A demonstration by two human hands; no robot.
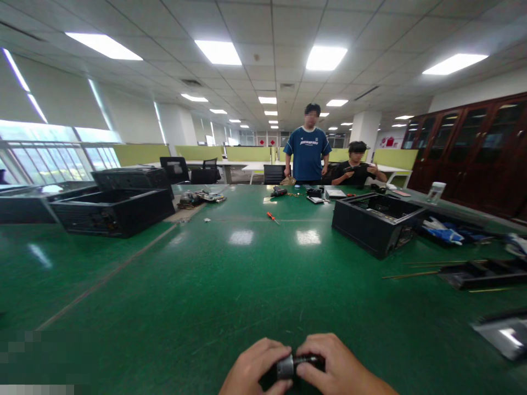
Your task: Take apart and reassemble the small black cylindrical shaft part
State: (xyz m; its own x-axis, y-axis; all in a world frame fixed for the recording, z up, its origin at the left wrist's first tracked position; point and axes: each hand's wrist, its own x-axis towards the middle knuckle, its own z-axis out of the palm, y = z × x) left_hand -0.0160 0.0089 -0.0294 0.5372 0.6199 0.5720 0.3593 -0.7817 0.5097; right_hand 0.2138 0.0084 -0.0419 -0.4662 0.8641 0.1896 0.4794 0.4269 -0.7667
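At the near edge of the green table, my left hand [256, 365] is closed around the left end of a dark cylindrical part with a grey collar [285, 366]. My right hand [335, 363] grips the narrower, dark right end of the same part between thumb and fingers. The two hands are close together, and the part lies roughly level between them, low over the tabletop. Its exact kind cannot be made out, since fingers cover both ends. Farther off, beyond the hands, an orange screwdriver [271, 217] lies on the table.
Black computer cases [119, 216] stand at the left, and another black case [370, 230] at the right. Beside it are blue-and-white gloves [444, 231], a black tray [481, 272] and thin rods. A power drill [279, 191] lies at the back. Two people [308, 153] are beyond the table.
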